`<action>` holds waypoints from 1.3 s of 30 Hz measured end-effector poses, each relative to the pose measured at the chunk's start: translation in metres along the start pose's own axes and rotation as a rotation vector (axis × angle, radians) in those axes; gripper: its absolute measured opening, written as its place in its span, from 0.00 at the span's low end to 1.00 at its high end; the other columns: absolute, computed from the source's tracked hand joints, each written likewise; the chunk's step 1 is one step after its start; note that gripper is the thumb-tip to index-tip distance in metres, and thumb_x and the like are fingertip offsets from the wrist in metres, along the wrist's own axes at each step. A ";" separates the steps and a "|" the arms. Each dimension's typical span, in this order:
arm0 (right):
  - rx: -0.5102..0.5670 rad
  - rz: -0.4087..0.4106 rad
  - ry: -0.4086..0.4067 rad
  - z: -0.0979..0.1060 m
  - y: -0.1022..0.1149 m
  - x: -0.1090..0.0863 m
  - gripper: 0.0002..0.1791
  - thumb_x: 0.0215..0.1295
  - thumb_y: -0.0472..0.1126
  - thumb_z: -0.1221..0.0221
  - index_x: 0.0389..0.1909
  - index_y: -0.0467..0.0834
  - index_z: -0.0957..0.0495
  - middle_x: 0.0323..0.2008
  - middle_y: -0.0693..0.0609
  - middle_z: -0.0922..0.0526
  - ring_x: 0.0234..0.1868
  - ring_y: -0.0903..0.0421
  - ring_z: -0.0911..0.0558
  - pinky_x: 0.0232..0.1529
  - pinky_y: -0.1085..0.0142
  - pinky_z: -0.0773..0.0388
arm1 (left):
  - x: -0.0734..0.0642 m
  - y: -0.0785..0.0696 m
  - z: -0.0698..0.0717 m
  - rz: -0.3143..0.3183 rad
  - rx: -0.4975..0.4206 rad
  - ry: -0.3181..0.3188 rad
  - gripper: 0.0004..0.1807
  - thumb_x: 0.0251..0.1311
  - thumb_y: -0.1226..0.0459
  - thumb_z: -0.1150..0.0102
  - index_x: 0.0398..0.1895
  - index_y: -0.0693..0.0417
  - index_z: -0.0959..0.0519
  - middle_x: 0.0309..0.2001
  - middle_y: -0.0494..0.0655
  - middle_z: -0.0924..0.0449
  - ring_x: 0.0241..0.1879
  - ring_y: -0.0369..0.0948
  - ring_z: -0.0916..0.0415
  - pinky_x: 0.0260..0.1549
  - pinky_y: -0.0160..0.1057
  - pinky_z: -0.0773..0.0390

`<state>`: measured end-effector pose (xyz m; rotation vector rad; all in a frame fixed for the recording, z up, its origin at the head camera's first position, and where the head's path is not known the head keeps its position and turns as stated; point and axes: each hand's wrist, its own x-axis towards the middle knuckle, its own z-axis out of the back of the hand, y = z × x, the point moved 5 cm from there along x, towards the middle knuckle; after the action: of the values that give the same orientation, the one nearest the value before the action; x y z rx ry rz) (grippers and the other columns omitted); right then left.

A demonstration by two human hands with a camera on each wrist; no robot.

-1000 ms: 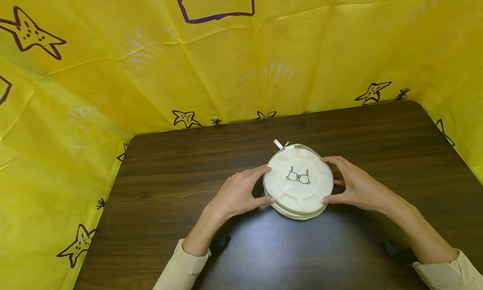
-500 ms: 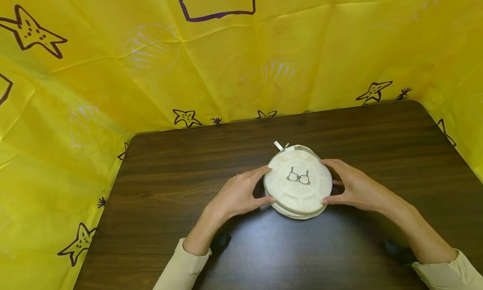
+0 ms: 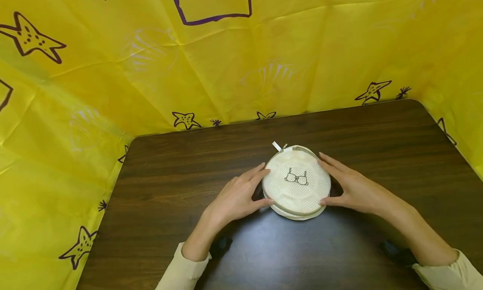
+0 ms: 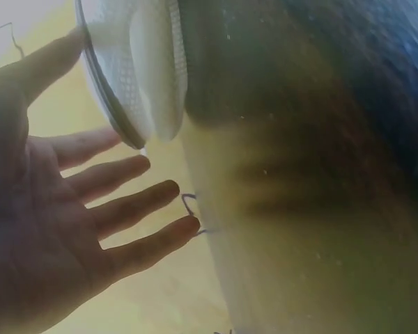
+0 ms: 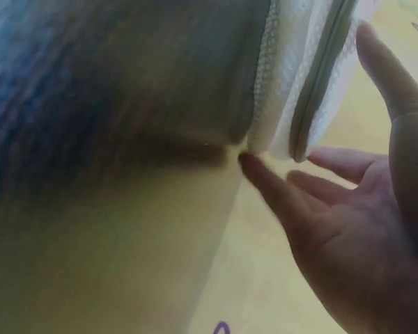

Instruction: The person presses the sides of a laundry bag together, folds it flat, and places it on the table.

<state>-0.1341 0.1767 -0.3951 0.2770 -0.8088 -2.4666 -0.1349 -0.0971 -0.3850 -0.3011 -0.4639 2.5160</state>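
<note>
- Here's the grip: left hand and right hand both spread wide, fingers loosely straight, thumbs touching the rim of a round, cream mesh bag from either side.
- Beyond both hands, and off to their sides, hangs a yellow cloth with starfish and shells all over it!
- Beneath the hands runs a dark wood-grain table, with a pale sheen just nearer than the grip.
- And the bag itself sits on it, right between the two hands, lying flat.
- Behind each hand, a pale sleeve ends short of the wrist.
- Dead centre between the thumbs and fingers, a printed bra drawing.
- Smallest, past the left fingertips: a white tab, sticking out.
</note>
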 end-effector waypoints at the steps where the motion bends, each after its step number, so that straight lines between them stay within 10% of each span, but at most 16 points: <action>1: -0.014 0.017 -0.001 0.000 0.002 -0.001 0.59 0.52 0.66 0.31 0.77 0.41 0.45 0.78 0.45 0.50 0.71 0.37 0.37 0.62 0.41 0.33 | -0.001 -0.001 0.000 0.000 0.002 -0.002 0.45 0.59 0.37 0.38 0.75 0.45 0.38 0.76 0.47 0.44 0.69 0.49 0.35 0.59 0.57 0.28; 14: -0.189 0.185 -0.010 0.000 0.021 -0.004 0.51 0.56 0.53 0.28 0.76 0.43 0.42 0.78 0.49 0.49 0.77 0.46 0.46 0.67 0.54 0.34 | 0.001 -0.017 -0.006 -0.103 0.121 -0.041 0.42 0.65 0.42 0.42 0.76 0.51 0.40 0.79 0.46 0.54 0.78 0.49 0.60 0.72 0.53 0.47; 39: -0.201 0.169 0.067 -0.011 0.023 0.002 0.50 0.60 0.63 0.35 0.78 0.50 0.45 0.79 0.47 0.52 0.75 0.42 0.42 0.57 0.46 0.26 | 0.011 -0.032 -0.016 -0.230 0.153 0.029 0.38 0.70 0.50 0.45 0.78 0.52 0.43 0.79 0.54 0.55 0.78 0.44 0.59 0.74 0.44 0.55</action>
<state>-0.1225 0.1546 -0.3905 0.2078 -0.5291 -2.3438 -0.1230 -0.0614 -0.3884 -0.2124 -0.2757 2.3038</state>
